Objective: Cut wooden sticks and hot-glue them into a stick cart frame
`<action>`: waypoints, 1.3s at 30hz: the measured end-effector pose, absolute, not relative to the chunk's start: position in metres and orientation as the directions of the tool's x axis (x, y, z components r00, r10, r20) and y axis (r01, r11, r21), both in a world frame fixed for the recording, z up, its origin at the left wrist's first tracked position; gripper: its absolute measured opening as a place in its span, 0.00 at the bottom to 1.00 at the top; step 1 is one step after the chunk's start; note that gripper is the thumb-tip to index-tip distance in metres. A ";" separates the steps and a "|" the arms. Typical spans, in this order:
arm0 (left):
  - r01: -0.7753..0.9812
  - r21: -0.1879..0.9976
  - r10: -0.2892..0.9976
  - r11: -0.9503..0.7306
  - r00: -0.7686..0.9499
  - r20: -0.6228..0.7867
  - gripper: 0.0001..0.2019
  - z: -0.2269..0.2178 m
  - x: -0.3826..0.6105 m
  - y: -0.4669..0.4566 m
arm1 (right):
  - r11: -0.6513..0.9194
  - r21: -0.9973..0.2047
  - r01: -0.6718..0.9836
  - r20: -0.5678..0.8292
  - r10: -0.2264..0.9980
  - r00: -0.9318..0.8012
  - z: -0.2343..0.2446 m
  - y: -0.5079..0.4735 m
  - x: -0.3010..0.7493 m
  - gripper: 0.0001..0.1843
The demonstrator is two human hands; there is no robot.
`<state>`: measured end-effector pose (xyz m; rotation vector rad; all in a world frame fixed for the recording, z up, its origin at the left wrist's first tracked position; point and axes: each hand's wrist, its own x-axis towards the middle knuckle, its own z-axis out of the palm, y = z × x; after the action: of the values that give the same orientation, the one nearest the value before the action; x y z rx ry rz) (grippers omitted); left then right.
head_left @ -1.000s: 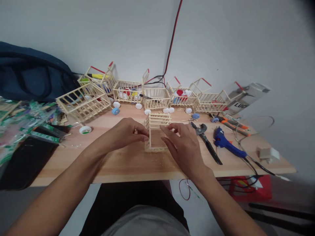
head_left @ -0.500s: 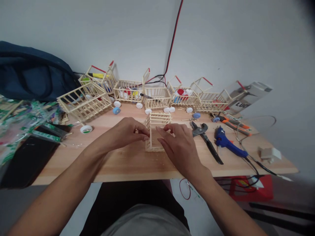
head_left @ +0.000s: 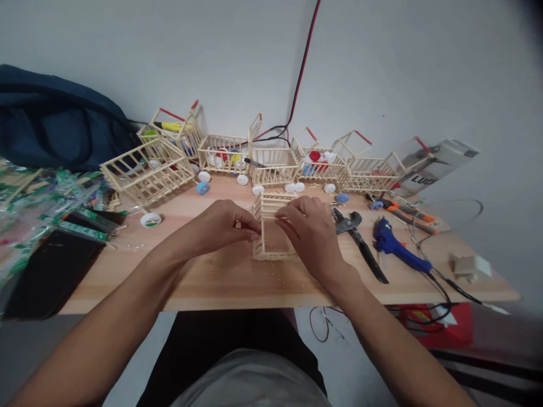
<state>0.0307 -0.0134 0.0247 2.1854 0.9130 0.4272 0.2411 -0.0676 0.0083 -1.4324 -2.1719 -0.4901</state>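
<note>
A small open frame of pale wooden sticks (head_left: 278, 257) stands on the table between my hands. It resembles the basket of a miniature cart. My left hand (head_left: 229, 227) is closed in a pinch at the frame's left side, fingertips against the sticks there. Reaching over from the right, my right hand (head_left: 313, 234) has its thumb and forefinger brought close together inside the outline of the frame. Whatever may be between those fingertips is too small to make out. The frame's right side is partly hidden behind my right hand.
Several finished miniature stick carts (head_left: 274, 167) line the wall. Pliers (head_left: 358, 243) and a blue glue gun (head_left: 396, 246) lie on the right. Plastic wrappers (head_left: 42, 209), a black tray-like object (head_left: 51, 271) and a dark blue bag (head_left: 63, 124) occupy the left.
My right hand's thumb and forefinger have drawn nearer each other and shifted slightly up over the frame. My left hand stays at the frame's left side. The whole view has shifted slightly.
</note>
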 end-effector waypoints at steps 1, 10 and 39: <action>0.479 0.727 0.718 -0.492 0.695 0.028 0.10 0.024 0.031 -0.013 | 0.387 0.028 0.922 0.572 0.750 -0.333 0.008 -0.067 0.241 0.06; 0.479 0.729 0.720 -0.489 0.693 0.027 0.09 0.024 0.031 -0.014 | 0.380 0.043 0.924 0.554 0.760 -0.339 0.009 -0.066 0.242 0.10; 0.450 0.704 0.682 -0.550 0.728 0.067 0.08 0.026 0.031 -0.012 | 0.331 -0.077 0.940 0.618 0.756 -0.216 -0.003 -0.109 0.250 0.18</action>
<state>0.0308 -0.0125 0.0255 2.2453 0.8510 0.4395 0.2505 -0.1087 -0.0032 -1.4837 -2.0376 -0.4255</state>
